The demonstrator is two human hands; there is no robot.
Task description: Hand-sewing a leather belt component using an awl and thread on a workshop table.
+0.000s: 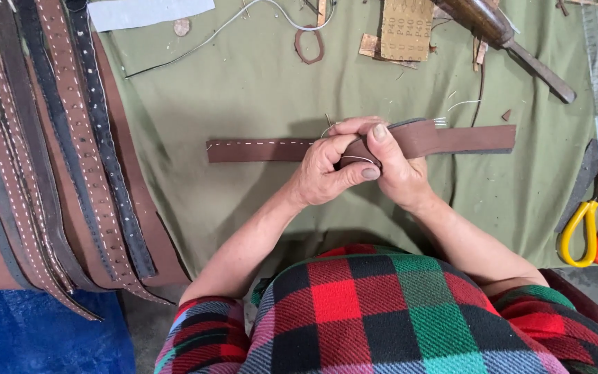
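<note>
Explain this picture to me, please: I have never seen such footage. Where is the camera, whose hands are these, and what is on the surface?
There is one view, from a camera worn on the person's head, looking down. The left hand and right hand grip a brown leather strap with white stitching, lying on a green cloth. A needle and white thread show at the fingers. Finished straps hang at the left; scissors with yellow and red handles lie right, a wooden-handled tool above.

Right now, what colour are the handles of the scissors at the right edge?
One yellow, one orange-red, on the scissors; head view.
</note>
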